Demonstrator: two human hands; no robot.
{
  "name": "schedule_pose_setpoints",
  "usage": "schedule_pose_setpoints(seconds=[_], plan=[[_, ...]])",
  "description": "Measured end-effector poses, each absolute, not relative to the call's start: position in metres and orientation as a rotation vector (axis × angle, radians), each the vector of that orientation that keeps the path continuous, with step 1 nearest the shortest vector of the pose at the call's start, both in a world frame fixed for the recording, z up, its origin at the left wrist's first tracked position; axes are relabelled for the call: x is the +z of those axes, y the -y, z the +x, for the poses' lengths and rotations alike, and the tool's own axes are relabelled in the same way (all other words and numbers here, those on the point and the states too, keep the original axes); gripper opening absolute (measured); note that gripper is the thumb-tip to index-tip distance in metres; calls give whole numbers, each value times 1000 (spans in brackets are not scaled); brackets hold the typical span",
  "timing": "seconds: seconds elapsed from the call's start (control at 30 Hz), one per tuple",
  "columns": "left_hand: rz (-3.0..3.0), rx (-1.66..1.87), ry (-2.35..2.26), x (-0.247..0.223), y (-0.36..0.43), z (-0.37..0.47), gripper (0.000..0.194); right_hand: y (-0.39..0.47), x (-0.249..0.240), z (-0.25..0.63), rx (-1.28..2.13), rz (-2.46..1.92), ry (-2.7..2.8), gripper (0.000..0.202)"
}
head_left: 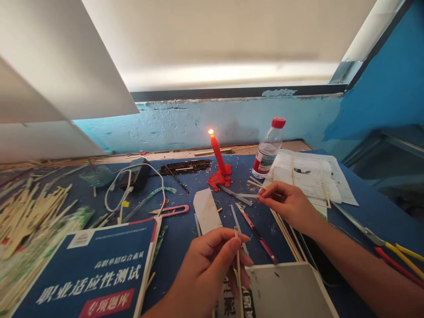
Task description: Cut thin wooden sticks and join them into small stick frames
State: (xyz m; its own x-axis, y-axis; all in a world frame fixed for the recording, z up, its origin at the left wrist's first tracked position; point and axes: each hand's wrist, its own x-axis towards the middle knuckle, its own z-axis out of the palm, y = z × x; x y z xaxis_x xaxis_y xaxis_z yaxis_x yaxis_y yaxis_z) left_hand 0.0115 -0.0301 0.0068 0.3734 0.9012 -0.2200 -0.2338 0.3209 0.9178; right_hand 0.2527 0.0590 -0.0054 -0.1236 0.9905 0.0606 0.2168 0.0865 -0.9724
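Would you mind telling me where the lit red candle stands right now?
In the head view, the red candle stands upright at the back middle of the blue table, in a puddle of red wax, just left of the water bottle.

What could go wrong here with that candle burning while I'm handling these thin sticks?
The lit candle stands on the blue table with no holder, only a wax puddle, so a knock could tip it. Printed papers and a pile of wooden strips lie close enough that they might catch fire. Your right hand works a thin strip near the flame, and the stick in your left hand looks thin enough to snap.
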Motion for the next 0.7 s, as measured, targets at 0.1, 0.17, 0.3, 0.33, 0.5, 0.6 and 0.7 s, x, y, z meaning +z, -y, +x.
schedule_pose_setpoints(seconds=[0.1, 0.17, 0.3, 0.33, 0.5, 0.6, 0.7], plan=[[930, 882, -865, 6, 31, 11, 37, -70, -16, 250, 1126, -1285, 1531, 15], [934, 880, -858, 5, 31, 11, 37, -73, -24, 250, 1121, -1305, 1546, 14], [932, 874, -861, 5, 31, 10, 38, -74, -33, 250, 1094, -1329, 1558, 12], [927, 876, -863, 5, 31, 11, 39, -74, -34, 250, 1083, -1334, 1559, 11], [910, 871, -885, 8, 30, 14, 38, -74, -34, 249, 1020, -1373, 1594, 9], [902, 864, -884, 9, 30, 14, 37, -73, -34, 248, 958, -1414, 1638, 7], [889, 862, -891, 8, 31, 13, 38, -72, -35, 248, 869, -1459, 1689, 4]])
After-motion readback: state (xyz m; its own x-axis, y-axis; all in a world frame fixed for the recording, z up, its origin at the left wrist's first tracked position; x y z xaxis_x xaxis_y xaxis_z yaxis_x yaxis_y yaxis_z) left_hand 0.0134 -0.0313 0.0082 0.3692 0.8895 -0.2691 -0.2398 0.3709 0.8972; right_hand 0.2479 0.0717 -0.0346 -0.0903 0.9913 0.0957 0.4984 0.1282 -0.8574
